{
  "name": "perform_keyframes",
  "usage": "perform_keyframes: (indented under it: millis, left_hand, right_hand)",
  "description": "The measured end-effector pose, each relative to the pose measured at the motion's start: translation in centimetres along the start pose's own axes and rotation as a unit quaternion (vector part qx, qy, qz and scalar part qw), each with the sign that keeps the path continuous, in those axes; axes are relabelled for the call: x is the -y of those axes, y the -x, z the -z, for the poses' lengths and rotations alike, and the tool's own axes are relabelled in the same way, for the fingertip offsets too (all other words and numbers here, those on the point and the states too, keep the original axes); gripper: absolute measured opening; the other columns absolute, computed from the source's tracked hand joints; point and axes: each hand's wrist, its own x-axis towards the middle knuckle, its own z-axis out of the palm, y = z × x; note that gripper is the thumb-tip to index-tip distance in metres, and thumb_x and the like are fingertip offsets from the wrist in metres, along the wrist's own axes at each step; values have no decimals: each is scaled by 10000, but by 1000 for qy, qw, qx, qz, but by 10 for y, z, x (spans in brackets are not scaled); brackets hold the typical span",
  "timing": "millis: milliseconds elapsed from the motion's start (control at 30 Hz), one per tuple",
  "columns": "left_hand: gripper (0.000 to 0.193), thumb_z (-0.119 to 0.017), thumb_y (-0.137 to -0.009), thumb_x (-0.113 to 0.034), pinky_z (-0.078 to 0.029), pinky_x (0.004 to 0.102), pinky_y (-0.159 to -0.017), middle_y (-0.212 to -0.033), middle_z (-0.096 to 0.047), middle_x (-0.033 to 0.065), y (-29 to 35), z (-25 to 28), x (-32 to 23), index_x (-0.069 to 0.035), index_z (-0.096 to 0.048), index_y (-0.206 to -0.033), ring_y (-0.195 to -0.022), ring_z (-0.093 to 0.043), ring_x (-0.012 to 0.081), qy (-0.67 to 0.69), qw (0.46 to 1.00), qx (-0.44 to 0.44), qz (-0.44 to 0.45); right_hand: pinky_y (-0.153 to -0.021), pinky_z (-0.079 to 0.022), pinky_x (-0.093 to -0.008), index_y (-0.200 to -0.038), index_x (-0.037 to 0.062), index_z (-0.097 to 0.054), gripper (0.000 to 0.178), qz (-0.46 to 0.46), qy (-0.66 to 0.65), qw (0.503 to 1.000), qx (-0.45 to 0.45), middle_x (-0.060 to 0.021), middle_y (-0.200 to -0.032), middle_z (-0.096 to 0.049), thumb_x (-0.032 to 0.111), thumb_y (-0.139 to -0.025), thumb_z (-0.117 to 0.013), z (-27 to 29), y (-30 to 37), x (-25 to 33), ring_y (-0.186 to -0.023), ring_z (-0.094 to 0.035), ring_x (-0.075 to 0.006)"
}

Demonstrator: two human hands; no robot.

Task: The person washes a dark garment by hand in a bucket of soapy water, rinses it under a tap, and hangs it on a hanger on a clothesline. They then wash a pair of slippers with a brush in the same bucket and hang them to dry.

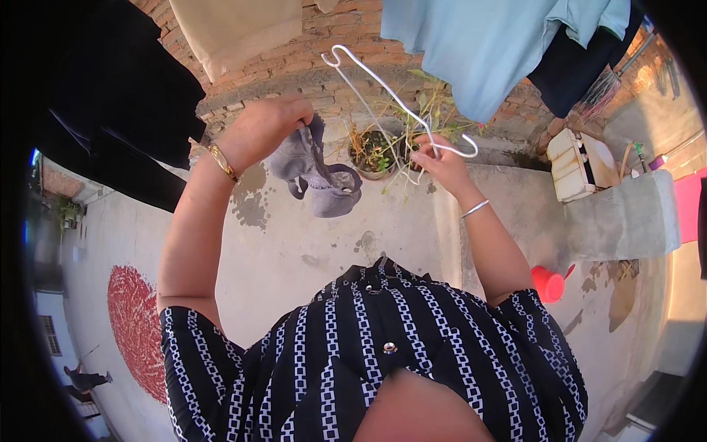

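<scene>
My left hand [266, 127], with a gold bracelet at its wrist, is closed on a small grey garment [335, 197]. The cloth hangs bunched and folded below the fingers, so I cannot tell its exact kind. My right hand [443, 163], a silver bangle on its wrist, grips a white wire clothes hanger [382, 83]. Tilted, the hanger reaches up and left from the fingers, its bent ends pointing away. Garment and hanger are apart.
Above hang a beige cloth [239, 29], a light blue garment [479, 51] and dark clothes [125, 96]. Potted plants [372, 153] stand by the brick wall. A stained white container [578, 166] and a red bucket [547, 284] are at right; red material [132, 328] covers ground at left.
</scene>
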Motion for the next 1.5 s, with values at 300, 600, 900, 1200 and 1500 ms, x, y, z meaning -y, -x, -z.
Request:
perform_keyframes:
  millis: [300,600,900,1200,1500]
  left_hand:
    - [109,-581,-825,-2,-481,345,-661,-893,-582,66,50,18,22,-56,-524,-900,-779,-595,277,-1,1000,-1,-6]
    - [124,-599,-811,12,-482,317,-673,-878,-584,74,64,42,24,-42,-539,-904,-777,-591,269,7,998,-45,-35]
    - [83,-629,-819,-37,-486,311,-675,-871,-592,60,107,59,39,-29,-600,-896,-746,-588,225,-61,994,-75,49]
    - [168,-697,-777,-133,-471,331,-648,-824,-607,78,176,47,74,-47,-590,-875,-706,-599,226,-60,970,19,233]
    - [210,-729,-755,-155,-476,315,-643,-779,-602,78,167,13,74,-32,-583,-843,-694,-606,212,11,979,-21,201]
  right_hand:
    - [-583,-331,-245,-875,-26,-618,515,139,-283,949,-31,63,-576,-340,476,-930,-516,-54,-26,91,-552,-314,-61]
    - [-606,-352,-271,-799,-14,-618,589,181,-322,929,27,45,-570,-344,554,-899,-499,-86,-50,83,-551,-324,-83]
    - [-596,-336,-286,-723,4,-612,610,82,-315,937,131,23,-553,-338,588,-876,-525,-142,-47,36,-550,-331,-114]
    - [-505,-290,-248,-744,13,-609,566,10,7,970,244,53,-549,-321,527,-937,-468,-130,-28,80,-524,-313,-68]
    - [-610,-439,-291,-691,50,-664,485,66,266,927,258,-29,-631,-612,475,-901,-560,-120,-36,142,-623,-544,-133]
